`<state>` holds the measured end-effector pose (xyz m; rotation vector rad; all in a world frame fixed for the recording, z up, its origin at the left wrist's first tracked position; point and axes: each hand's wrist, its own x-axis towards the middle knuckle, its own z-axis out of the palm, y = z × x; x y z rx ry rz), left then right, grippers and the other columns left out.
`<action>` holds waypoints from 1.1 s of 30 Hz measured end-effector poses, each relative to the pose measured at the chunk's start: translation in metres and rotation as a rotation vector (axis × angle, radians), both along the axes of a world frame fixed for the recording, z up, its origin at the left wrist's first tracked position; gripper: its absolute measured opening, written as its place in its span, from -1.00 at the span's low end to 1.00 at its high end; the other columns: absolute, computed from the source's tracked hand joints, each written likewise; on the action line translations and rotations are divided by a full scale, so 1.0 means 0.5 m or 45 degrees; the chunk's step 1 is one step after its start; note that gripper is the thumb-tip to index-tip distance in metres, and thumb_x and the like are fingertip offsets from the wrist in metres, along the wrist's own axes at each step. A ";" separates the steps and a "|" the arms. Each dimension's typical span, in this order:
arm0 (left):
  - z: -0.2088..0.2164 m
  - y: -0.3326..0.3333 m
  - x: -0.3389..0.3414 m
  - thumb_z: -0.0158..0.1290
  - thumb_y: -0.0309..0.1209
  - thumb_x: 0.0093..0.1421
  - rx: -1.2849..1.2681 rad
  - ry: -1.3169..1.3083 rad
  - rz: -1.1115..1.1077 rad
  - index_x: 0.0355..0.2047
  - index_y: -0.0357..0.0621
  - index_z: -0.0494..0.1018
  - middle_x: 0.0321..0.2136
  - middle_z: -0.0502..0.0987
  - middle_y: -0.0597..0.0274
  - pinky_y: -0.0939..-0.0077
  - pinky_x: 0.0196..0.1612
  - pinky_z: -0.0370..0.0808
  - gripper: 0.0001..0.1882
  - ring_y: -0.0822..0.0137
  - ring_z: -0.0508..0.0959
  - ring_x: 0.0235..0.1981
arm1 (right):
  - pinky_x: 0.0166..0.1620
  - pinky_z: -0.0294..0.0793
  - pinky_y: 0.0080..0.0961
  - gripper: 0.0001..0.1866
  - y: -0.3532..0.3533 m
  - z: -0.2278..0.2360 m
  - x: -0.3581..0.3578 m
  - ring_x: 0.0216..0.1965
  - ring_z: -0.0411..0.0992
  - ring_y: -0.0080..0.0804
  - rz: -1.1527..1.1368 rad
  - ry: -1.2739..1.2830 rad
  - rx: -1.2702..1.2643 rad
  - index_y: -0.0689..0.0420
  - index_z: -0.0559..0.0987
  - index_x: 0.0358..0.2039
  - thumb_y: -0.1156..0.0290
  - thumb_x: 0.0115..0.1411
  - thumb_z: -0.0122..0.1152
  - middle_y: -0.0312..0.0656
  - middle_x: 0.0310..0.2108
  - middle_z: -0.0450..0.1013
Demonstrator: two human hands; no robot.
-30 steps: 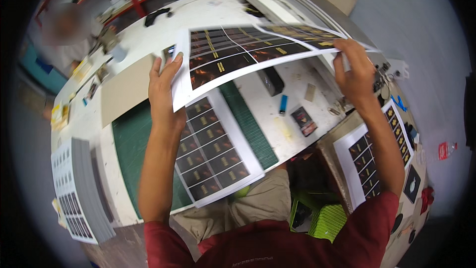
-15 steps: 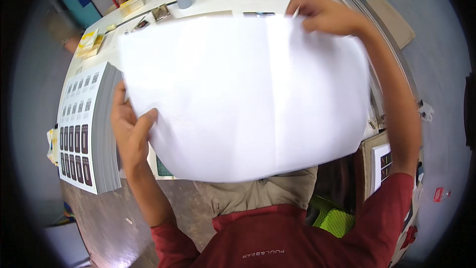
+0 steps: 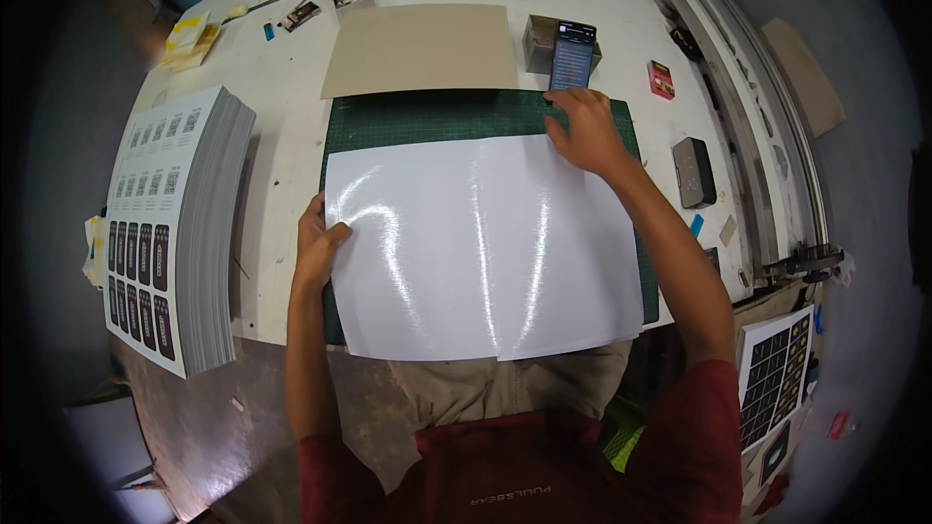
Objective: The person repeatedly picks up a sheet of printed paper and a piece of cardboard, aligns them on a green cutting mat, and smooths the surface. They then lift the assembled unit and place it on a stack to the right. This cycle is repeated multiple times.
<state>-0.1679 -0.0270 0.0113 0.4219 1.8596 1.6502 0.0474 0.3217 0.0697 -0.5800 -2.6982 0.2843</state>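
Note:
A large glossy white sheet (image 3: 437, 252) lies over the green cutting mat (image 3: 388, 119), its near edge reaching my lap. A lengthwise seam runs down its middle, with a small step at the near edge. My left hand (image 3: 316, 247) pinches the sheet's left edge, thumb on top and fingers beneath. At the far right edge of the sheet, my right hand (image 3: 587, 131) has its fingers stretched toward the mat, thumb apart from them. A smartphone (image 3: 573, 53) leans against a small box (image 3: 539, 44) just beyond that hand.
A tan board (image 3: 422, 49) covers the mat's far edge. To the left stands a tall stack of printed sheets (image 3: 160, 233). A metal rail (image 3: 743, 107) runs along the right side, near a small digital clock (image 3: 694, 173). More printed sheets (image 3: 777, 369) lie at the lower right.
The raised sheet has come down onto the mat, uncovering the board and phone. My right hand has moved down and slightly left, my left hand to the right, still pinching the sheet's edge.

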 end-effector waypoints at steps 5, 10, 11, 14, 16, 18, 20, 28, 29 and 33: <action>-0.002 0.021 -0.012 -0.06 -0.70 -0.11 0.021 0.020 -0.042 0.12 -0.54 0.27 -0.16 0.54 -0.07 0.49 -0.11 0.53 -0.33 0.23 0.60 -0.21 | 0.11 0.28 -0.14 -0.61 -0.012 -0.007 -0.120 0.00 0.42 -0.14 0.090 0.088 0.081 0.23 0.57 -0.08 0.43 0.04 0.33 -0.05 -0.13 0.50; 0.008 0.023 -0.017 -0.07 -0.74 -0.13 -0.034 0.044 -0.114 0.16 -0.54 0.25 -0.12 0.53 -0.17 0.47 -0.09 0.53 -0.29 0.18 0.61 -0.17 | 0.09 0.34 -0.17 -0.59 -0.012 -0.032 -0.237 -0.07 0.47 -0.11 0.247 0.092 0.299 0.22 0.56 -0.12 0.41 -0.01 0.41 -0.04 -0.21 0.52; 0.005 0.025 -0.018 -0.07 -0.74 -0.14 -0.023 0.041 -0.120 0.16 -0.54 0.25 -0.13 0.54 -0.16 0.46 -0.08 0.53 -0.28 0.17 0.61 -0.18 | 0.10 0.35 -0.16 -0.60 0.002 -0.034 -0.255 -0.09 0.48 -0.11 0.259 0.032 0.242 0.22 0.56 -0.13 0.42 -0.01 0.41 -0.04 -0.24 0.53; 0.000 0.027 -0.020 -0.05 -0.73 -0.13 -0.016 0.030 -0.121 0.20 -0.53 0.22 -0.11 0.54 -0.17 0.46 -0.04 0.52 -0.25 0.16 0.61 -0.16 | 0.14 0.35 -0.10 -0.66 0.000 -0.020 -0.261 -0.16 0.53 -0.09 0.235 -0.133 0.182 0.22 0.55 -0.19 0.48 0.00 0.39 -0.04 -0.29 0.55; 0.007 0.025 -0.019 -0.02 -0.71 -0.11 -0.051 0.025 -0.110 0.26 -0.52 0.16 -0.06 0.52 -0.19 0.47 -0.01 0.50 -0.20 0.16 0.59 -0.13 | 0.14 0.37 -0.10 -0.71 -0.009 -0.009 -0.256 -0.19 0.55 -0.09 0.219 -0.183 0.192 0.21 0.54 -0.22 0.53 0.01 0.35 -0.03 -0.29 0.56; 0.001 0.026 -0.016 0.04 -0.67 -0.05 -0.066 0.102 -0.023 0.32 -0.47 0.07 0.04 0.45 -0.26 0.38 0.07 0.47 -0.15 0.08 0.54 -0.01 | 0.12 0.42 -0.13 -0.76 -0.012 -0.001 -0.250 -0.19 0.56 -0.12 0.223 -0.178 0.214 0.20 0.54 -0.24 0.58 0.02 0.30 -0.02 -0.27 0.56; 0.002 0.023 -0.012 0.10 -0.62 0.01 -0.104 0.248 0.069 0.36 -0.42 0.00 0.13 0.37 -0.31 0.28 0.14 0.43 -0.12 0.01 0.47 0.10 | 0.01 0.51 -0.21 -0.74 -0.019 0.008 -0.242 -0.21 0.57 -0.12 0.233 -0.150 0.286 0.19 0.55 -0.21 0.61 0.03 0.24 -0.02 -0.28 0.57; 0.046 0.009 0.048 0.19 -0.37 0.18 0.086 0.527 0.092 0.24 -0.35 0.25 0.10 0.43 -0.18 0.23 0.17 0.39 -0.34 0.07 0.45 0.14 | -0.14 0.54 -0.51 -0.72 -0.096 0.158 0.017 -0.25 0.56 -0.41 0.053 0.835 -0.214 0.26 0.55 -0.03 0.59 0.24 0.16 -0.10 -0.22 0.58; 0.051 0.015 0.067 0.17 -0.35 0.21 0.186 0.426 0.047 0.22 -0.36 0.28 0.05 0.48 -0.14 0.27 0.14 0.41 -0.38 0.11 0.49 0.09 | -0.10 0.50 -0.54 -0.75 -0.119 0.173 0.069 -0.21 0.53 -0.46 0.003 0.868 -0.430 0.27 0.55 -0.03 0.53 0.28 0.16 -0.12 -0.20 0.58; 0.110 0.067 0.166 -0.47 0.23 0.39 0.424 -0.132 -0.441 0.23 -0.44 0.21 -0.19 0.59 -0.18 0.31 -0.06 0.54 -0.12 0.15 0.65 -0.25 | 0.00 0.45 -0.50 -0.79 -0.116 0.117 0.284 -0.11 0.50 -0.44 -0.101 0.863 -0.833 0.27 0.60 -0.09 0.49 0.30 0.18 -0.14 -0.16 0.57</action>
